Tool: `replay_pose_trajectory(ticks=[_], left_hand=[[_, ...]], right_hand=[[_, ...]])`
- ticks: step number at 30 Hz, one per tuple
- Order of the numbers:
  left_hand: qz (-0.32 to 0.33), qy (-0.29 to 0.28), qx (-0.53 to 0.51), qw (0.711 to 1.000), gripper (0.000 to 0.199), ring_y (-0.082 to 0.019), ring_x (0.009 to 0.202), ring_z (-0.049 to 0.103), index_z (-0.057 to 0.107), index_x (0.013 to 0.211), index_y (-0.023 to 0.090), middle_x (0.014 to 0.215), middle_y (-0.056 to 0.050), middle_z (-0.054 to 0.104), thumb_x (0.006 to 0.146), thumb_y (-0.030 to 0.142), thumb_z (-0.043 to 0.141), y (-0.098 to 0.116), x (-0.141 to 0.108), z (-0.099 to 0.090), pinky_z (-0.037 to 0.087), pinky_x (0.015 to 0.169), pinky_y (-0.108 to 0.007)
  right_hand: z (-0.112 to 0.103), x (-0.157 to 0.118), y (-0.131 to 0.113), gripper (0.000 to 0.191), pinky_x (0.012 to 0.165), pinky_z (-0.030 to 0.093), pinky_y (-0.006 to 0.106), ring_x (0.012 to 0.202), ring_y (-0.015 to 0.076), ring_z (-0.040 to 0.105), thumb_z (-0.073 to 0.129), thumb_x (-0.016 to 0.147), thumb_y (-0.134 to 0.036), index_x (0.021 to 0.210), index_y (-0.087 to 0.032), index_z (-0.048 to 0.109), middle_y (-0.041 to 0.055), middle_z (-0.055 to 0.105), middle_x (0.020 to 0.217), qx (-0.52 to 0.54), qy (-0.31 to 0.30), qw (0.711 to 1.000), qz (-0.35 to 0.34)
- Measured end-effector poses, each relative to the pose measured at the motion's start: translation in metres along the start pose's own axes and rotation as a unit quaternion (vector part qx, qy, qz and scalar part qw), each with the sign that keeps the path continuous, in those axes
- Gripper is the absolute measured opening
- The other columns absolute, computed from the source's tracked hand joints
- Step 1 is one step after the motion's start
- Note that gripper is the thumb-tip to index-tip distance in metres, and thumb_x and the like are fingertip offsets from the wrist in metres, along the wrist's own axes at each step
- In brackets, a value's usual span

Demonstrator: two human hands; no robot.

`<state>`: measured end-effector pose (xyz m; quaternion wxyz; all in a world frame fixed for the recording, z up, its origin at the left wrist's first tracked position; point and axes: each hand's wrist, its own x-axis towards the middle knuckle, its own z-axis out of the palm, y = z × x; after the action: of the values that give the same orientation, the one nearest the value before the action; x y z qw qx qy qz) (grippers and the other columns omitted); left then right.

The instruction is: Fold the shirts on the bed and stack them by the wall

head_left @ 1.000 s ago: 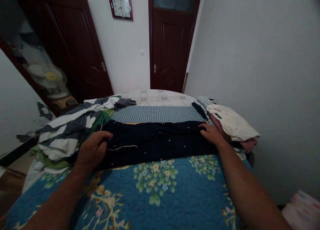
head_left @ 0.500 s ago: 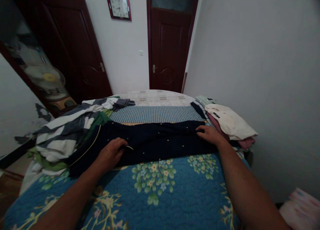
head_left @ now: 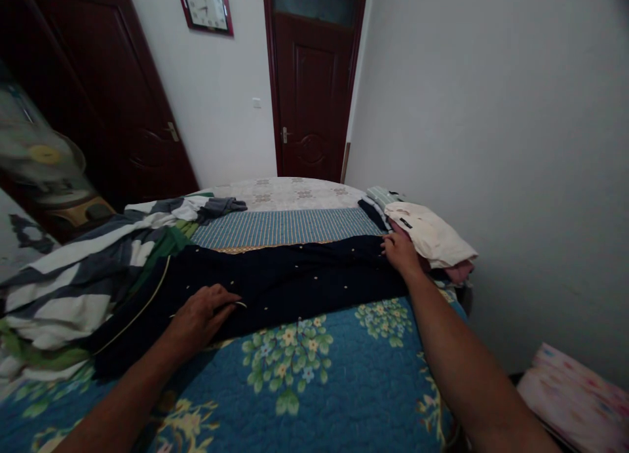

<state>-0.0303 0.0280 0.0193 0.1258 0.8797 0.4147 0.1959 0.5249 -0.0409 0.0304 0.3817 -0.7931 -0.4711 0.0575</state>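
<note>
A long navy garment [head_left: 295, 276] with small pale specks and thin yellow piping lies stretched crosswise on the blue flowered quilt [head_left: 344, 374]. My left hand [head_left: 201, 315] rests on its left part, fingers bent and gathered at the cloth beside a short pale trim line. At the garment's far right end, my right hand [head_left: 400, 251] has its fingers curled on the upper edge. Cloth under both sets of fingertips is hidden. A curved line of yellow piping runs along the garment's wider left end.
Striped grey-and-white and green clothes [head_left: 83, 276] lie heaped at the left. Folded clothes [head_left: 427, 233] with a cream piece on top are stacked at the right, near the wall. Beyond lies a striped blue mat [head_left: 289, 227]. A pink patterned item [head_left: 574, 394] sits lower right.
The view has turned slightly right, so everything shifts left in the picture. My right hand is now at the garment's upper right corner; my left stays at the pale trim.
</note>
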Motion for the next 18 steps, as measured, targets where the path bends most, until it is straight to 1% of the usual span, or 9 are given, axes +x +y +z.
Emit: replay_pose_trajectory(ticks=[2, 4, 5, 7, 9, 11, 13, 16, 18], left_hand=[[0.019, 0.008, -0.001, 1.0, 0.034, -0.027, 0.095, 0.069, 0.086, 0.106, 0.031, 0.098, -0.007, 0.077, 0.097, 0.046, 0.057, -0.001, -0.001, 0.001, 0.054, 0.088, -0.04], [0.032, 0.018, -0.004, 0.999, 0.036, -0.026, 0.095, 0.07, 0.085, 0.107, 0.031, 0.099, -0.007, 0.078, 0.099, 0.049, 0.056, 0.0, -0.003, 0.0, 0.055, 0.087, -0.038], [0.032, 0.023, -0.008, 0.999, 0.037, -0.026, 0.096, 0.07, 0.085, 0.108, 0.03, 0.1, -0.007, 0.078, 0.1, 0.052, 0.055, 0.001, -0.004, -0.002, 0.056, 0.088, -0.038], [0.024, 0.033, -0.014, 0.999, 0.041, -0.026, 0.1, 0.072, 0.084, 0.108, 0.029, 0.105, -0.007, 0.08, 0.101, 0.056, 0.054, 0.003, -0.001, -0.009, 0.056, 0.092, -0.039], [0.008, 0.047, -0.01, 0.999, 0.044, -0.027, 0.103, 0.073, 0.083, 0.109, 0.027, 0.109, -0.008, 0.081, 0.102, 0.056, 0.052, 0.003, 0.007, -0.017, 0.057, 0.096, -0.04], [-0.005, 0.062, 0.014, 0.998, 0.044, -0.029, 0.105, 0.074, 0.082, 0.112, 0.025, 0.112, -0.01, 0.081, 0.101, 0.052, 0.05, 0.001, 0.021, -0.022, 0.057, 0.097, -0.043], [-0.013, 0.07, 0.056, 0.996, 0.044, -0.031, 0.109, 0.073, 0.081, 0.118, 0.023, 0.117, -0.012, 0.08, 0.101, 0.046, 0.048, -0.004, 0.037, -0.021, 0.057, 0.1, -0.045], [-0.031, 0.081, 0.121, 0.989, 0.05, -0.035, 0.123, 0.07, 0.075, 0.134, 0.019, 0.133, -0.017, 0.074, 0.101, 0.041, 0.044, -0.011, 0.057, -0.006, 0.056, 0.107, -0.05], [-0.05, 0.094, 0.151, 0.983, 0.056, -0.037, 0.135, 0.063, 0.066, 0.145, 0.014, 0.146, -0.021, 0.067, 0.102, 0.04, 0.042, -0.017, 0.062, 0.009, 0.053, 0.113, -0.053]], right_hand=[[0.005, 0.006, -0.005, 0.038, 0.083, 0.058, 0.036, 0.08, 0.024, 0.078, 0.045, 0.101, -0.03, 0.114, -0.017, 0.079, 0.0125, 0.081, 0.105, -0.028, -0.015, 0.999, 0.014], [0.01, 0.015, -0.012, 0.036, 0.089, 0.057, 0.034, 0.091, 0.0252, 0.078, 0.049, 0.102, -0.032, 0.108, -0.017, 0.081, 0.0133, 0.081, 0.107, -0.081, -0.035, 0.996, 0.013], [0.013, 0.02, -0.016, 0.035, 0.094, 0.055, 0.033, 0.1, 0.0264, 0.077, 0.052, 0.102, -0.034, 0.108, -0.016, 0.082, 0.014, 0.081, 0.11, -0.105, -0.041, 0.994, 0.01], [0.021, 0.029, -0.024, 0.036, 0.101, 0.052, 0.032, 0.115, 0.0288, 0.074, 0.059, 0.1, -0.037, 0.116, -0.014, 0.081, 0.0159, 0.08, 0.119, -0.127, -0.048, 0.991, 0.011], [0.029, 0.039, -0.03, 0.039, 0.106, 0.049, 0.033, 0.123, 0.03, 0.071, 0.065, 0.097, -0.038, 0.123, -0.013, 0.08, 0.0168, 0.078, 0.126, -0.12, -0.059, 0.991, 0.022], [0.037, 0.046, -0.034, 0.035, 0.108, 0.048, 0.033, 0.123, 0.0295, 0.07, 0.068, 0.094, -0.033, 0.12, -0.014, 0.081, 0.0156, 0.079, 0.126, -0.106, -0.076, 0.991, 0.032], [0.042, 0.052, -0.037, 0.03, 0.106, 0.049, 0.033, 0.119, 0.0284, 0.072, 0.068, 0.09, -0.027, 0.112, -0.016, 0.084, 0.0131, 0.081, 0.12, -0.092, -0.09, 0.991, 0.035], [0.048, 0.057, -0.039, 0.023, 0.102, 0.052, 0.032, 0.112, 0.0276, 0.074, 0.07, 0.083, -0.022, 0.1, -0.017, 0.086, 0.0102, 0.082, 0.11, -0.062, -0.105, 0.992, 0.033], [0.049, 0.061, -0.041, 0.018, 0.097, 0.054, 0.031, 0.105, 0.0265, 0.075, 0.071, 0.081, -0.022, 0.092, -0.017, 0.085, 0.0089, 0.082, 0.101, -0.029, -0.113, 0.993, 0.034]])
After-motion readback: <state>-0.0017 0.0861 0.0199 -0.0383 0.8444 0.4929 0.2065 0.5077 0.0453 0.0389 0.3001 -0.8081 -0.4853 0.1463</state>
